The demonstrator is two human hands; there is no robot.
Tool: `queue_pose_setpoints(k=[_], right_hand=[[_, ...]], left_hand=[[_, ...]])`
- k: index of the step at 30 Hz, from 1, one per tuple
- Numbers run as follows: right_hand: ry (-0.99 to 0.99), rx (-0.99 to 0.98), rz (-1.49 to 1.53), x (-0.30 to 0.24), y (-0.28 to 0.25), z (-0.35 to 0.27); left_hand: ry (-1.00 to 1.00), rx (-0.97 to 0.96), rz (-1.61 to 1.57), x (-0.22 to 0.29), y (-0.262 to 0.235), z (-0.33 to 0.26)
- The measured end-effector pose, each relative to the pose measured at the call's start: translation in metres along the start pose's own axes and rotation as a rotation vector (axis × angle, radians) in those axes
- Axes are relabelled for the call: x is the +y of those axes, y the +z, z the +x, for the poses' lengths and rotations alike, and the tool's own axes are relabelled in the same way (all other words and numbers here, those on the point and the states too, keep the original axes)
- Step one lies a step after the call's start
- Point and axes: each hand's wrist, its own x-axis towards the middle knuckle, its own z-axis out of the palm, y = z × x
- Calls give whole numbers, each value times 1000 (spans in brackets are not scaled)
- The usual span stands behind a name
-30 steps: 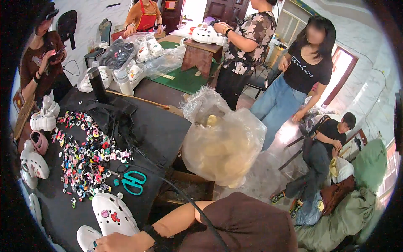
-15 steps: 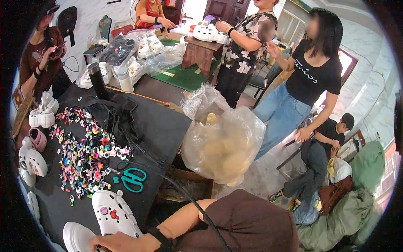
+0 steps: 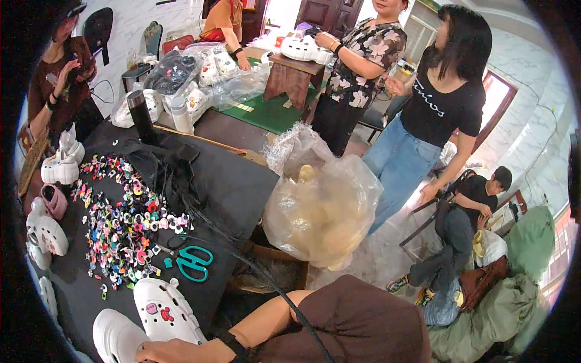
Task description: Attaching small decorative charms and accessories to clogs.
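A person's left hand (image 3: 175, 352) lies low at the bottom edge of the head view against the heel of a white clog (image 3: 166, 310) dressed with small charms; whether the fingers grip it or merely rest on it cannot be told, and the right hand is out of view. Compared with a second ago, the clog and its plain white mate (image 3: 116, 336) sit a little further right and higher, and the standing person in a black top (image 3: 437, 106) has drifted from the far right toward the middle.

At far left, more white clogs (image 3: 45, 233) and a pink one (image 3: 54, 201) line the rim of the black-covered table (image 3: 236, 181). Next comes a broad scatter of coloured shoe charms (image 3: 124, 218), then teal scissors (image 3: 193, 261) just beside the scatter's lower right, near the decorated clog. A bundle of black cords (image 3: 172, 178) runs across the cloth behind them, with a dark flask (image 3: 142, 116) upright at the far side. Off the table's right edge, a bulging clear plastic bag (image 3: 324, 206) stands above an open cardboard box (image 3: 275, 272). Beyond, people work at a green-topped table (image 3: 266, 115); at right a person sits low (image 3: 469, 212) beside green bags (image 3: 502, 314). The only bare cloth lies between the cords and the table's right edge.
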Motion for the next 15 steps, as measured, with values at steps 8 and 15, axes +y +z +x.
queue_pose_setpoints(k=[8, 15], right_hand=[[152, -50, 376, 6, -13, 5], [670, -170, 741, 23, -30, 8]], left_hand=[[309, -6, 448, -6, -7, 18], [365, -178, 978, 1, -25, 51]])
